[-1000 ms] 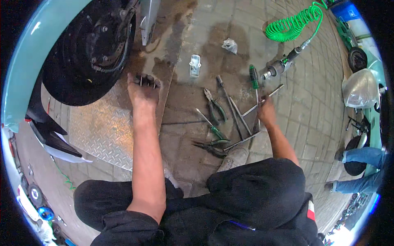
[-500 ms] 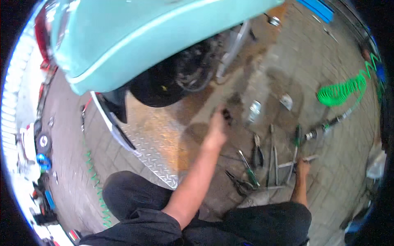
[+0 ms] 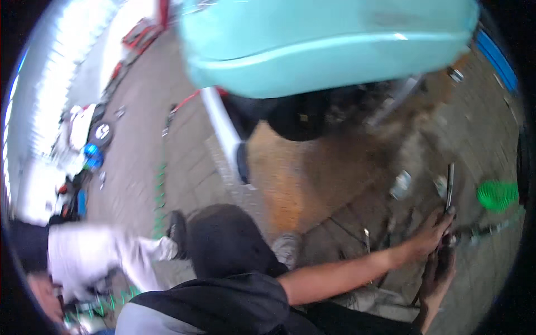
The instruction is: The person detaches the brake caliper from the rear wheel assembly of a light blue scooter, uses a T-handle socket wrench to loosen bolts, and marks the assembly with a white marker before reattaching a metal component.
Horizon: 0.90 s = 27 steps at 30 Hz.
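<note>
My left hand [image 3: 431, 237] reaches across to the right side, its fingers closed around a slim metal bar tool [image 3: 450, 187] that stands up from them. Just below it, my right hand [image 3: 440, 274] is curled with its fingers up close to the left one. A rounded metal end [image 3: 448, 240] shows between the two hands. What the right fingers grip is blurred and partly covered. On the paving under my left forearm lies a screwdriver [image 3: 367, 239], with other dark tools too smeared to name.
A teal scooter body [image 3: 329, 50] overhangs a rusty metal plate [image 3: 285, 195]. Past my hands are a silver cylinder [image 3: 401, 185] and a coiled green air hose [image 3: 497, 195]. At left, another person in light trousers [image 3: 92, 254] is close by, near a small wheel [image 3: 101, 134].
My view has swung left. My left hand has gone from the ground near the scooter over to my right hand. My right hand has lifted off the tools, and another person has come into view.
</note>
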### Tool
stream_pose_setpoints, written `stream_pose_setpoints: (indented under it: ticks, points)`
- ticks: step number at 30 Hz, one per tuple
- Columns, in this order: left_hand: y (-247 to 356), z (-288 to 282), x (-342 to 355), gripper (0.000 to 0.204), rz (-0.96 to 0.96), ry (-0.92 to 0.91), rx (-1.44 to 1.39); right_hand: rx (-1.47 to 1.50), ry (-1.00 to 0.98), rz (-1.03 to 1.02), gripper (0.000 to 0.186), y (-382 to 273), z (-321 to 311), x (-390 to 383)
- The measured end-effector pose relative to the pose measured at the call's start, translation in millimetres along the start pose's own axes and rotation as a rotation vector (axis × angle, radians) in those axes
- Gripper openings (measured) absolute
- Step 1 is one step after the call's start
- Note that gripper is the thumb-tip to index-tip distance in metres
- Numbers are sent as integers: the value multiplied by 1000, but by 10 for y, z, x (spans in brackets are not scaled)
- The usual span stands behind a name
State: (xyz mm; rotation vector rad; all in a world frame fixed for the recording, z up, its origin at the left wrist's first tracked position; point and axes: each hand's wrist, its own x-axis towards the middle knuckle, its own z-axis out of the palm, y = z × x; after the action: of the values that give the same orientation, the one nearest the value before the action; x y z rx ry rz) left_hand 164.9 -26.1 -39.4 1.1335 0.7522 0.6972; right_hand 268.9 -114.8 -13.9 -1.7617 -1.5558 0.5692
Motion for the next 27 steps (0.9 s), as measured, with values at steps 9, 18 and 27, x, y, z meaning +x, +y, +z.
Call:
stream_pose_setpoints:
  ticks: [9,18,27]
  points:
    - [320,-936,336,33,-124,628,-941,-247,-524,-300,64,-613,-207,180]
    - [751,-1480,444,25,151,581,-975,-246,-187,-363,53,-346,115,816]
    - [660,-1779,399,29,178,538,-821,-286,-110,-497,53,-319,355,936]
